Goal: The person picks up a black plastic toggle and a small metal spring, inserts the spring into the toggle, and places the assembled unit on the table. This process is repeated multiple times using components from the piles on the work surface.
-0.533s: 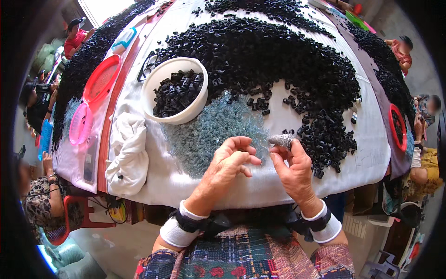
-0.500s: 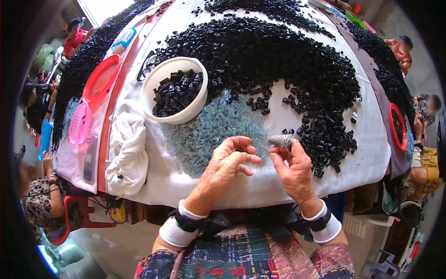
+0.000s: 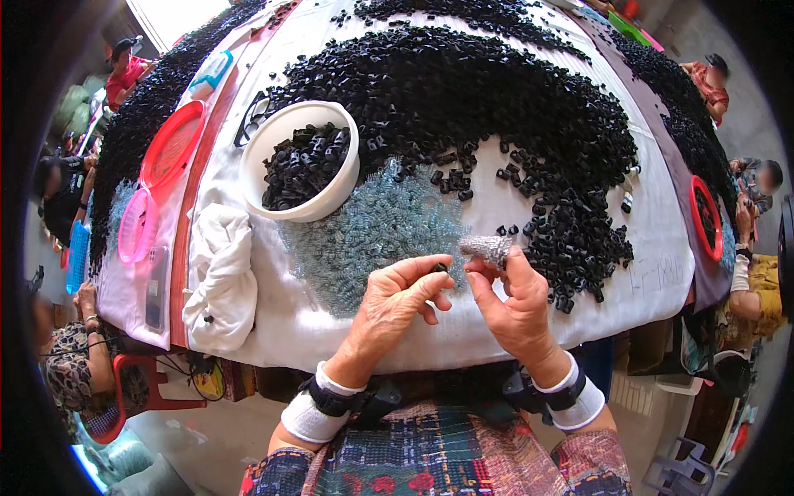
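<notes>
My left hand [image 3: 393, 302] pinches a small black plastic piece [image 3: 439, 267] between thumb and fingertips, above the near edge of a pile of clear coil springs [image 3: 389, 227]. Just to its right is my right hand [image 3: 517, 306], a silver wrapping [image 3: 486, 248] around its index finger. Its thumb and fingertips are drawn together; what lies between them, if anything, is too small to make out. A white bowl [image 3: 351, 165] full of black pieces stands at the springs' upper left. Loose black pieces [image 3: 571, 240] lie beside my right hand.
A large heap of black pieces [image 3: 463, 78] spreads across the white-clothed table [image 3: 645, 293]. At left lie a bunched white cloth [image 3: 219, 277], eyeglasses [image 3: 256, 116], a red tray [image 3: 172, 145] and a pink basket [image 3: 137, 225]. Other people sit along both sides.
The left hand's fingers have closed around the black piece, which has turned at the fingertips. My right hand has shifted slightly left and down. The view has moved a little.
</notes>
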### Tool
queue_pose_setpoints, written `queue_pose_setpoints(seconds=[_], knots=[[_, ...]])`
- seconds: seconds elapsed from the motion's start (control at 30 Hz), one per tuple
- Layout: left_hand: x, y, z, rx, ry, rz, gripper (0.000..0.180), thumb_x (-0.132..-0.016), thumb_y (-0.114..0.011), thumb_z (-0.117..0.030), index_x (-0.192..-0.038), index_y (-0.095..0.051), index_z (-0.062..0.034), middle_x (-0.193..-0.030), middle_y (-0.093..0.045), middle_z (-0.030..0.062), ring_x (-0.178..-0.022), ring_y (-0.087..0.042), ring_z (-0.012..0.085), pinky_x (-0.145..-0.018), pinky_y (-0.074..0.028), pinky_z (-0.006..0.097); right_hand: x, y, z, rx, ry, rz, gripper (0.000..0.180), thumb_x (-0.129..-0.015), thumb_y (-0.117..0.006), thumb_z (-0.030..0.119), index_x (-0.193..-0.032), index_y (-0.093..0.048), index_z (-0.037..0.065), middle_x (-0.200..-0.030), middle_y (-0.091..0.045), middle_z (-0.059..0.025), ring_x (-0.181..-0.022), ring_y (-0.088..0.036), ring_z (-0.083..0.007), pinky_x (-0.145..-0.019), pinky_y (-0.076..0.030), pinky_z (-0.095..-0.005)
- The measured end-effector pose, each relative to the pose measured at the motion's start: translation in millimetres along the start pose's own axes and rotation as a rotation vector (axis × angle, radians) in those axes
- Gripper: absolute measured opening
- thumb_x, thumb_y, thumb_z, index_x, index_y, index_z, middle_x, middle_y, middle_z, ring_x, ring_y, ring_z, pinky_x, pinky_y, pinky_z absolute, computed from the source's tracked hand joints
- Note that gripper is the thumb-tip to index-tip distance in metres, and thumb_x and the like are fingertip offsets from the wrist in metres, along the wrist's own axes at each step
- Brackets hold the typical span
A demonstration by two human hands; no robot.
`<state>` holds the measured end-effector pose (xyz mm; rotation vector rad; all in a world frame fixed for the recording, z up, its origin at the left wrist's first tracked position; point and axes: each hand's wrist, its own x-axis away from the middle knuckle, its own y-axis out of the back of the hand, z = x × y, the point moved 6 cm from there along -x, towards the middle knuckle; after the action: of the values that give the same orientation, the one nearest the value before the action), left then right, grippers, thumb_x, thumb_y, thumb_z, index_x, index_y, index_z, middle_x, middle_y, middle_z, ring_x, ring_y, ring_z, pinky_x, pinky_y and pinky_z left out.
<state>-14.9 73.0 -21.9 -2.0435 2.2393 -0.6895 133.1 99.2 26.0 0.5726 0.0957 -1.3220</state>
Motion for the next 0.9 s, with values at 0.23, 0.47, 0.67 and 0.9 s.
queue_pose_setpoints(seconds=[0.23, 0.47, 0.67, 0.9], knots=[[2, -7, -3, 0.036, -0.063, 0.002, 0.024, -0.090, -0.061, -0.011, -0.109, -0.060, 0.0033, -0.096, -0.067, 0.0089, -0.082, -0.065, 0.0133, -0.062, -0.051, 0.022, -2, -4, 6, 0.078, 0.062, 0.042, 0.027, -0.078, -0.061, -0.008, -0.104, -0.058, -0.002, -0.084, -0.060, -0.0133, -0.072, -0.063, -0.0234, -0.062, -0.052, -0.0319], [3, 1, -1, -0.111, -0.058, -0.072, 0.020, -0.084, -0.067, -0.004, -0.103, -0.063, 0.0013, -0.091, -0.069, 0.0087, -0.079, -0.067, 0.0138, -0.062, -0.052, 0.023, -5, -3, 11, 0.242, 0.215, 0.116, 0.024, -0.071, -0.064, -0.009, -0.093, -0.055, -0.004, -0.081, -0.054, -0.0189, -0.073, -0.054, -0.0356, -0.063, -0.046, -0.0408], [1, 2, -3, -0.190, -0.178, -0.106, 0.019, -0.081, -0.070, -0.003, -0.099, -0.068, 0.0004, -0.090, -0.069, 0.0073, -0.077, -0.064, 0.0087, -0.064, -0.050, 0.020, -6, -4, 22, 0.347, 0.349, 0.165, 0.024, -0.069, -0.064, -0.009, -0.090, -0.054, -0.004, -0.081, -0.054, -0.0185, -0.074, -0.054, -0.0352, -0.062, -0.046, -0.0418], [2, 2, -11, -0.198, -0.216, -0.066, 0.022, -0.081, -0.070, -0.004, -0.102, -0.068, 0.0009, -0.089, -0.069, 0.0073, -0.077, -0.063, 0.0097, -0.066, -0.052, 0.022, -4, -5, 22, 0.286, 0.300, 0.181, 0.023, -0.070, -0.064, -0.010, -0.091, -0.056, -0.004, -0.078, -0.055, -0.0171, -0.068, -0.055, -0.0342, -0.060, -0.048, -0.0393]])
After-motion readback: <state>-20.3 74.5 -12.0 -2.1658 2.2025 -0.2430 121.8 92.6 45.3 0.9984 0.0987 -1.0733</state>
